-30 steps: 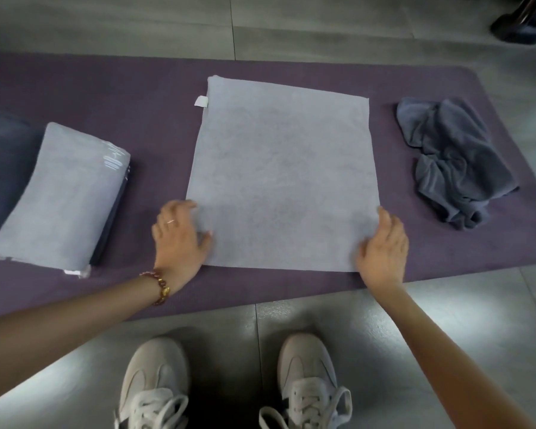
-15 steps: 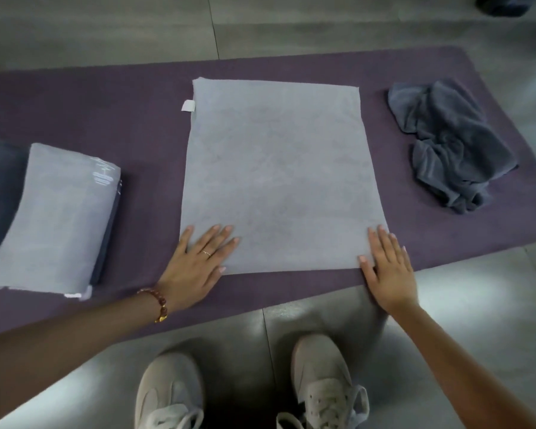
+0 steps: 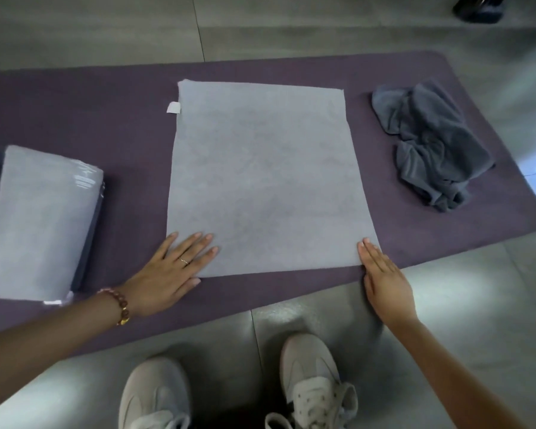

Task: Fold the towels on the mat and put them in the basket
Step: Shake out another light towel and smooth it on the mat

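Observation:
A light grey towel (image 3: 266, 174) lies spread flat in the middle of the purple mat (image 3: 121, 119), with a small white tag at its far left corner. My left hand (image 3: 171, 270) presses flat on its near left corner, fingers straight and spread. At the near right corner my right hand (image 3: 384, 280) rests flat with fingers straight and together. A crumpled dark grey towel (image 3: 430, 144) lies on the mat to the right. No basket is in view.
A folded light grey towel (image 3: 41, 221) sits on a darker folded one at the mat's left. My two white shoes (image 3: 313, 376) stand on the grey tiled floor just before the mat. A dark object (image 3: 480, 7) is at the far right.
Both hands went from gripping the towel's near corners to lying flat on them. The towel now lies smoothed on the mat.

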The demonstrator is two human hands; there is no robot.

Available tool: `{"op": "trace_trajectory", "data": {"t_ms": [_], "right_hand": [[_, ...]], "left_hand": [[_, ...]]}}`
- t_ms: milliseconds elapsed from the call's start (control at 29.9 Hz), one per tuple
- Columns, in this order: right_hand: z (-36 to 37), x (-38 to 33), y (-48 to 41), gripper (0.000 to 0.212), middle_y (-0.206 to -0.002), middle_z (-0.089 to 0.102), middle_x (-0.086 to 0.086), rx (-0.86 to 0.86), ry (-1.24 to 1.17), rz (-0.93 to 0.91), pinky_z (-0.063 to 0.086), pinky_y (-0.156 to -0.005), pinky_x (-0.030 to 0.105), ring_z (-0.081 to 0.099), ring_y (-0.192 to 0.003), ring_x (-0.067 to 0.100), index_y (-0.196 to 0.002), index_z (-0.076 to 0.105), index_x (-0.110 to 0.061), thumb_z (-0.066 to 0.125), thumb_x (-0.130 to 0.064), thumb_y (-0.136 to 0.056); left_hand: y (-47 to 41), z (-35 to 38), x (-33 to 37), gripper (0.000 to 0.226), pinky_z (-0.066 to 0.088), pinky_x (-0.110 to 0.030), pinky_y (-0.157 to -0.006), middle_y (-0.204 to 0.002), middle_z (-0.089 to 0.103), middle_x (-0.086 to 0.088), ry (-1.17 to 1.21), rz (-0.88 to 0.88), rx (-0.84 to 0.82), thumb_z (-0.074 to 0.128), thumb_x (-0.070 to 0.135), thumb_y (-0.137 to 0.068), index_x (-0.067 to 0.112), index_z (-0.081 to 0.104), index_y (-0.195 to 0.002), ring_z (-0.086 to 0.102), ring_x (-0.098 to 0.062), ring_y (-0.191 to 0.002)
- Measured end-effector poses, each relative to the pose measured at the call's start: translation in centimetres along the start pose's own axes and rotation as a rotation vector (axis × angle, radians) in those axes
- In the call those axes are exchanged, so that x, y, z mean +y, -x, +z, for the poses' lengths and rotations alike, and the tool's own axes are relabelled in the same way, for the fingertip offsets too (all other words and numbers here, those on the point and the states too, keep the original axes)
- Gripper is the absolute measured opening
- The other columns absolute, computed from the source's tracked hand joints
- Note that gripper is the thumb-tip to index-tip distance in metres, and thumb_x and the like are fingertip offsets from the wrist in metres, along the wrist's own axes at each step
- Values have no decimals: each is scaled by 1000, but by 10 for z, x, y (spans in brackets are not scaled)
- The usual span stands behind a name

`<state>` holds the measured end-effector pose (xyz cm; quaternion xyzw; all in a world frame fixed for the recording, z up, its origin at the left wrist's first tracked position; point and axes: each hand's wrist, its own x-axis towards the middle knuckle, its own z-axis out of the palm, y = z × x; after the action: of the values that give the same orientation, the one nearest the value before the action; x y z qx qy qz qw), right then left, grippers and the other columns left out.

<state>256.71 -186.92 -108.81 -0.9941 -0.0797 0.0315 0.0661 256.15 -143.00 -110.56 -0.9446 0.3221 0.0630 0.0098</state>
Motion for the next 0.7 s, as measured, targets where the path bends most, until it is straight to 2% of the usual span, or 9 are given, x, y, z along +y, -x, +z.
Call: {"op": "trace_trajectory", "data": {"t_ms": [100,201,268,368,435,502,569,636,703], "right_hand": [[-9,3,-6,49,-127,61,9,80,12,-46,51,-88,36,66,-105,24,-124,62,-6,33,-14,-84],[-12,7,-10,45,-118,67,8,113,58,-116,55,-78,33,69,-97,23,-114,68,-6,36,-15,-84],[-14,8,-9,45,-117,67,7,120,71,-131,56,-74,31,69,-97,21,-113,68,-7,36,-16,-83],[-13,8,-4,47,-118,67,5,132,58,-84,56,-71,30,68,-99,22,-115,68,-9,35,-16,-82],[-13,8,-2,46,-118,67,4,145,45,-28,56,-68,31,69,-96,23,-115,68,-11,36,-17,-82],[-13,7,-3,43,-115,69,3,147,29,17,55,-65,31,69,-90,24,-112,70,-13,37,-18,-84],[-14,6,-8,40,-113,69,2,153,10,49,54,-62,31,69,-87,25,-109,71,-14,38,-21,-86],[-13,7,-10,39,-113,69,1,149,-9,38,54,-61,32,67,-89,26,-109,70,-13,39,-23,-88],[-11,7,-9,34,-112,68,1,165,-50,22,52,-61,31,65,-92,27,-107,69,-13,41,-21,-89]], "left_hand": [[0,-1,0,57,12,-50,-113,-159,11,-9,-24,9,-12,17,32,-99,15,10,-152,10,-26,-146],[-3,-2,2,74,10,-51,-113,-157,17,-15,-95,41,-22,46,24,-86,10,13,-151,8,-30,-146],[-5,-4,4,92,19,-53,-111,-153,23,-20,-122,44,-35,65,5,-69,4,19,-148,2,-32,-146],[-6,-14,6,87,46,-49,-94,-144,41,-21,-120,44,17,53,-14,-66,1,24,-147,35,-36,-136],[-7,-23,8,86,53,-44,-84,-136,52,-18,-96,25,24,69,-16,-56,3,46,-137,55,-33,-121],[-9,-27,10,87,56,-42,-76,-130,57,-18,-111,15,27,79,-16,-43,2,58,-126,61,-33,-112],[-10,-24,13,80,56,-44,-76,-130,57,-20,-125,4,50,73,-17,-51,0,56,-127,60,-36,-112],[-9,-22,15,63,54,-47,-78,-133,54,-20,-126,3,62,46,-12,-72,2,46,-133,58,-39,-115],[-10,-25,15,62,53,-50,-81,-135,53,-19,-139,-7,43,25,-6,-74,3,40,-134,56,-40,-117]]}}
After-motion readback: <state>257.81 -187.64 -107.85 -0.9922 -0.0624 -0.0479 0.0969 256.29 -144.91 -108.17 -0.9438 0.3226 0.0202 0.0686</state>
